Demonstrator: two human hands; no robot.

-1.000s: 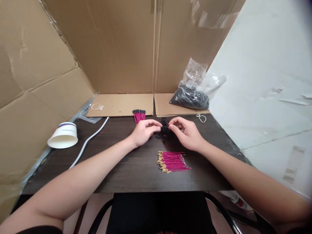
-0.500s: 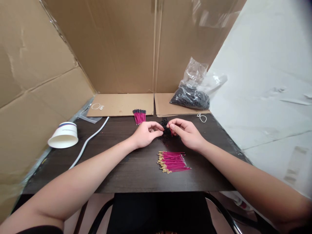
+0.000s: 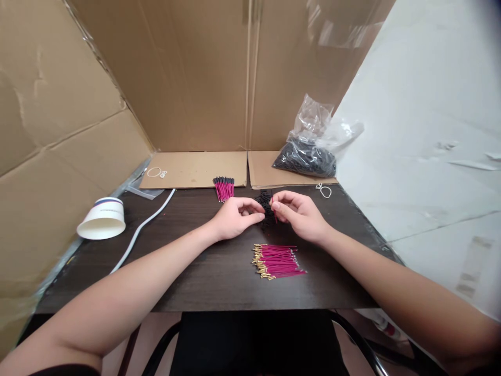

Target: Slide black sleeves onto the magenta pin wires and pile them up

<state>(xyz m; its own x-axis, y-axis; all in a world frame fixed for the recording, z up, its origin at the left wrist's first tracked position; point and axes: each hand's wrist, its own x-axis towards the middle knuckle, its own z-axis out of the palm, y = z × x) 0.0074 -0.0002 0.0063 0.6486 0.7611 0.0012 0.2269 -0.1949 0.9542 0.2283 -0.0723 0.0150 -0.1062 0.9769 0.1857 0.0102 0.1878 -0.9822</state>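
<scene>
My right hand (image 3: 295, 211) pinches a short magenta wire (image 3: 275, 216), held nearly upright between thumb and forefinger. Close to it on the left, my left hand (image 3: 238, 216) has its thumb and forefinger drawn together at the edge of a pile of small black sleeves (image 3: 265, 197). Whatever sits between those left fingertips is too small to make out. Nearer the table's front lies a bundle of magenta wires (image 3: 277, 260), gold ends to the left and silvery tips to the right. Behind my left hand rests a bunch of magenta wires with black ends (image 3: 224, 189).
At the back right, a clear plastic bag of black pieces (image 3: 307, 156) sits on a cardboard sheet (image 3: 262, 169). A white paper cup (image 3: 102, 219) lies tipped at left beside a white cable (image 3: 144, 224). Pale rubber bands (image 3: 324, 191) lie at right. Cardboard walls (image 3: 188, 78) enclose the back.
My left hand has shifted slightly right, its fingertips coming closer to the right hand. The right hand still pinches the wire, which has barely moved.
</scene>
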